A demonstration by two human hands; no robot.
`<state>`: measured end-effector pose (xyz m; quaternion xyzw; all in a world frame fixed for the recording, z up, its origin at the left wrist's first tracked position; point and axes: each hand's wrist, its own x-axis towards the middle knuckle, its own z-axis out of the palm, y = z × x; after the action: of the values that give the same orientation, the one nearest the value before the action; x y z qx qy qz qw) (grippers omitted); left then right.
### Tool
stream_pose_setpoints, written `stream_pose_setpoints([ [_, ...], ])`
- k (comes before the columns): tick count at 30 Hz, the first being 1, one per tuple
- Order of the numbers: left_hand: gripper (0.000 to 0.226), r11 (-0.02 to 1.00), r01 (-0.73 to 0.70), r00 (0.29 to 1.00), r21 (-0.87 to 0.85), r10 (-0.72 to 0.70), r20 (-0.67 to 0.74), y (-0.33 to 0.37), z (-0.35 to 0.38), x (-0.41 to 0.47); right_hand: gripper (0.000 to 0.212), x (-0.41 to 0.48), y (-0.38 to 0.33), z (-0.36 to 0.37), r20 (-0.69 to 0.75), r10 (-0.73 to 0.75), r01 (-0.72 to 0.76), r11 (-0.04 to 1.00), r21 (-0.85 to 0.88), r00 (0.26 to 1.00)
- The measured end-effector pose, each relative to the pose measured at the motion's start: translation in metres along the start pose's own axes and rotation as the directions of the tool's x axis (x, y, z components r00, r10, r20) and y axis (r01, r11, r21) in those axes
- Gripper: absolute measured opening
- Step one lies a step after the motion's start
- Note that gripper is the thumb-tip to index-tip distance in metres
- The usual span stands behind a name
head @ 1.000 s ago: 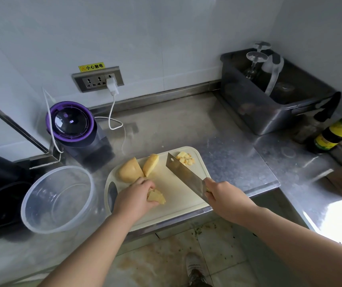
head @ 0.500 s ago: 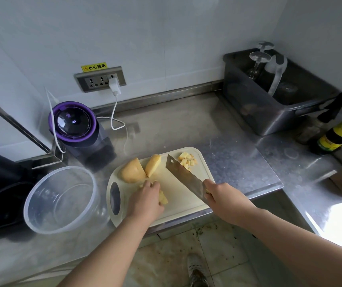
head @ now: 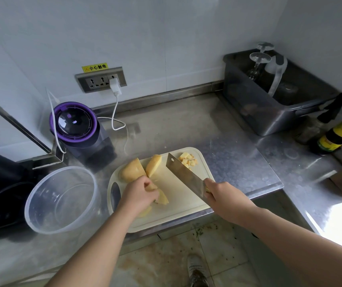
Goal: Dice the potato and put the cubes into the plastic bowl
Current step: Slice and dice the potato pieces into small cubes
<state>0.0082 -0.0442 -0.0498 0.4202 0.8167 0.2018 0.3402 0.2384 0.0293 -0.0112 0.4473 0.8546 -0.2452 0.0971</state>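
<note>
Head view: my left hand [head: 138, 193] has shifted from a flat press a second ago to a curl around a potato wedge [head: 162, 198], fingertips pinching it down against the cutting board [head: 178, 206]. The wedge now pokes out on the thumb side. My right hand [head: 226, 198] stays wrapped tight on the cleaver [head: 184, 175], with the handle hidden in the fist. The blade sits angled just right of the held wedge, same as before, so no cut has landed. I can't tell if the edge touches the board. My read is that this was a regrip and the next chop is being lined up. Two big potato chunks [head: 132, 169] sit just beyond the left knuckles, uncut. A small cube pile [head: 188, 159] lies past the blade tip, at the board's far corner. The plastic bowl [head: 62, 204] is left of the left wrist, beside the board, with no cubes in it, so the task looks early. The surface is a scuffed steel counter [head: 186, 129]. A purple-lidded appliance [head: 73, 123] sits beyond the bowl, and a wall socket [head: 101, 79] has a white plug in it. Far right of the knife hand are a dark bin [head: 269, 117] with upturned glasses and a bottle [head: 340, 135]. Below my arms there's a tiled floor [head: 166, 262].
</note>
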Motion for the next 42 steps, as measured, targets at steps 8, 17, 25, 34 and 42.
stream_pose_setpoints([
  [8,0.024,0.981,0.135,0.946,-0.140,-0.085,0.314,0.005,-0.007,0.008,0.006,-0.001,0.001,0.001,-0.002,0.002,-0.002,1.000,0.007,1.000],
  [17,0.041,0.963,-0.029,0.976,0.266,-0.031,0.217,0.014,0.014,0.017,0.016,-0.004,0.005,-0.001,-0.007,0.014,-0.013,0.999,0.031,1.000],
  [25,0.036,0.796,-0.195,0.970,0.573,0.069,0.234,0.021,0.008,0.014,0.019,-0.004,0.007,-0.002,0.017,0.028,-0.028,0.999,0.030,0.999],
  [34,0.025,0.725,-0.420,0.893,0.546,0.222,0.392,0.013,0.002,0.011,0.019,-0.001,0.008,-0.003,0.017,0.002,-0.003,1.000,0.027,1.000],
  [42,0.022,0.740,-0.353,0.919,0.572,0.388,0.065,0.034,0.022,0.012,0.014,0.001,0.013,-0.004,0.006,0.007,-0.007,1.000,0.020,1.000],
])
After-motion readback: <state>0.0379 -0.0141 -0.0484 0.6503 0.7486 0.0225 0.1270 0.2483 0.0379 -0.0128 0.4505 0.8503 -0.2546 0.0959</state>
